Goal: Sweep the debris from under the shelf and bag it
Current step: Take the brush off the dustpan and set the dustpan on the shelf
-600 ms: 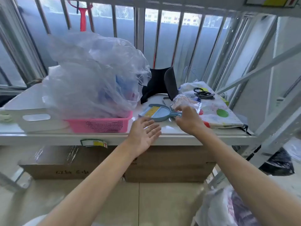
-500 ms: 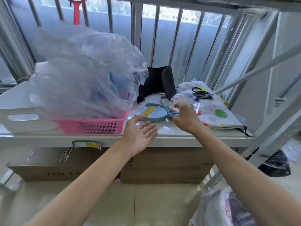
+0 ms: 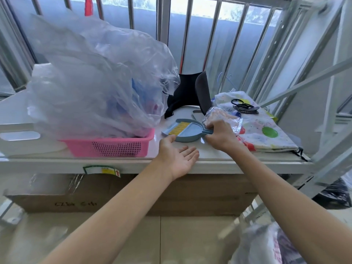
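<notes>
Right hand (image 3: 221, 136): fingers curled round the handle of the blue dustpan (image 3: 185, 133). The pan lies flat on the shelf (image 3: 228, 159) with the yellow brush (image 3: 176, 128) nested inside. Left hand (image 3: 179, 159): palm-up, fingers loosely spread, holding nothing, thumb at the pan rim. The pink basket (image 3: 114, 147) is left of both hands.

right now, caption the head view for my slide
Right hand grips the handle of the blue dustpan on the shelf; left hand open beside it, near a pink basket.
</notes>
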`<state>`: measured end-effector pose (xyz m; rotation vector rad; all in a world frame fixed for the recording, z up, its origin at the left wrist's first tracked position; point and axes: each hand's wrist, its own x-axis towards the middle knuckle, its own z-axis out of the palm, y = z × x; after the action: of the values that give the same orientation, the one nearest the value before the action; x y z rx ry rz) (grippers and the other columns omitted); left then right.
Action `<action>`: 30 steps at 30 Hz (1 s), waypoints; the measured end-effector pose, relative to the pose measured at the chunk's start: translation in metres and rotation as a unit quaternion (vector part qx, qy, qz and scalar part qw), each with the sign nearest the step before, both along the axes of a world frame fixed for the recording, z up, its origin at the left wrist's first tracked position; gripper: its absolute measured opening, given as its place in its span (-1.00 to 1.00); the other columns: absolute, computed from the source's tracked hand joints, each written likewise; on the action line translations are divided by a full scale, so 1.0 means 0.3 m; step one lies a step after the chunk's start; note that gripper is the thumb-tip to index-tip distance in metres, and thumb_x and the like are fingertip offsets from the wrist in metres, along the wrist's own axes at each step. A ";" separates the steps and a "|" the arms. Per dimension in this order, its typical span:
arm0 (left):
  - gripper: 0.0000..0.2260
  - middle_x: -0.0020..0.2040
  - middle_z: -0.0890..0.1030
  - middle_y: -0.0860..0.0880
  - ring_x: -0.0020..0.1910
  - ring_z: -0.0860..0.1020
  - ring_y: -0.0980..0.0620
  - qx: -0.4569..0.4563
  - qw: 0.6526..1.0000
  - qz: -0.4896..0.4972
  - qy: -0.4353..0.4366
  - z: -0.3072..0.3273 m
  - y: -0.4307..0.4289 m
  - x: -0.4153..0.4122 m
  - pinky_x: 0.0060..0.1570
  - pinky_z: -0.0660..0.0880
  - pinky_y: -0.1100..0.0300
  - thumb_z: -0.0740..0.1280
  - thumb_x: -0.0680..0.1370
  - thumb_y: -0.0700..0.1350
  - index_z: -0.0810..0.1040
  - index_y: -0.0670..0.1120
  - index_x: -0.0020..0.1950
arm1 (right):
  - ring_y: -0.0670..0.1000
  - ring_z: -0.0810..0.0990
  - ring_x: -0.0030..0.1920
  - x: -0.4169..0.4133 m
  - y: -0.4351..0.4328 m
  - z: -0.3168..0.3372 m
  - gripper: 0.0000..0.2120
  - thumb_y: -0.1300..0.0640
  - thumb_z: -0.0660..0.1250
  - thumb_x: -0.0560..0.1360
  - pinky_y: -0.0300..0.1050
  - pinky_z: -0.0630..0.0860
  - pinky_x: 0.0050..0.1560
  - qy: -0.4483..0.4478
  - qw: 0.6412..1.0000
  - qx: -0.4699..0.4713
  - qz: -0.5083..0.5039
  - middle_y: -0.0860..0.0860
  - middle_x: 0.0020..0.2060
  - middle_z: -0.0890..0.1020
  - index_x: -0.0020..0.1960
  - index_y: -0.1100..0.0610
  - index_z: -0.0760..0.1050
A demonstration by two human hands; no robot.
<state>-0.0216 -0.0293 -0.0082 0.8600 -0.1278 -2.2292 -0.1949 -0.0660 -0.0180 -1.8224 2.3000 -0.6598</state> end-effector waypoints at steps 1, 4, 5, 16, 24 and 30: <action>-0.41 0.46 0.31 -0.30 0.46 0.30 -0.21 0.000 1.000 0.002 -0.001 0.004 0.001 -0.006 0.44 0.27 -0.01 0.14 0.64 0.04 0.15 -0.30 0.53 | 0.06 0.59 -0.28 0.000 0.014 0.001 -0.95 0.26 0.38 0.32 -0.08 0.48 -0.32 -0.011 1.000 -0.018 -0.006 0.05 -0.39 0.61 -0.27 0.14 0.61; -0.42 0.48 0.29 -0.28 0.49 0.26 -0.19 -0.006 1.000 0.013 -0.013 0.013 0.014 -0.024 0.47 0.21 0.00 0.11 0.64 0.06 0.15 -0.28 0.54 | 0.07 0.62 -0.29 0.018 0.086 0.021 -0.97 0.22 0.43 0.32 -0.02 0.54 -0.30 -0.040 0.997 -0.057 -0.021 0.03 -0.40 0.64 -0.26 0.13 0.64; -0.42 0.46 0.30 -0.29 0.48 0.27 -0.19 -0.008 1.000 0.019 -0.015 0.017 0.018 -0.028 0.46 0.23 0.00 0.10 0.65 0.07 0.15 -0.29 0.53 | 0.07 0.64 -0.27 0.027 0.118 0.033 -0.98 0.21 0.44 0.33 -0.01 0.55 -0.27 -0.051 0.996 -0.070 -0.026 0.04 -0.37 0.66 -0.25 0.13 0.65; -0.58 0.30 0.52 -0.19 0.29 0.48 -0.18 -0.086 0.991 0.095 -0.033 0.057 0.008 -0.035 0.33 0.38 -0.13 0.03 0.68 0.11 0.42 -0.11 0.38 | -0.03 0.64 -0.16 0.128 0.376 0.055 -0.69 0.19 0.54 0.33 -0.19 0.52 -0.08 -0.125 0.978 -0.157 -0.065 0.03 -0.16 0.72 0.07 0.17 0.67; -0.58 0.24 0.54 -0.20 0.26 0.51 -0.21 -0.159 0.979 0.085 -0.089 0.059 0.015 -0.021 0.19 0.44 -0.22 0.11 0.66 0.10 0.34 -0.11 0.42 | -0.01 0.62 -0.26 0.135 0.415 0.073 -0.83 0.06 0.50 0.40 -0.09 0.56 -0.11 -0.292 0.950 -0.100 -0.042 0.13 -0.23 0.70 -0.14 0.17 0.68; -0.68 0.18 0.54 -0.18 0.23 0.51 -0.20 -0.201 0.971 0.075 -0.108 0.075 0.021 -0.011 0.23 0.43 -0.26 0.05 0.68 0.08 0.41 -0.08 0.26 | -0.06 0.67 -0.18 0.117 0.416 0.059 -0.82 0.26 0.31 0.50 -0.20 0.60 -0.10 -0.336 0.935 -0.100 -0.057 0.01 -0.17 0.71 -0.03 0.13 0.69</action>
<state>-0.0251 -0.0231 0.0143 0.8507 -0.5772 -1.8716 -0.1599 0.0589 -0.0003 -1.2412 1.9195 -1.3319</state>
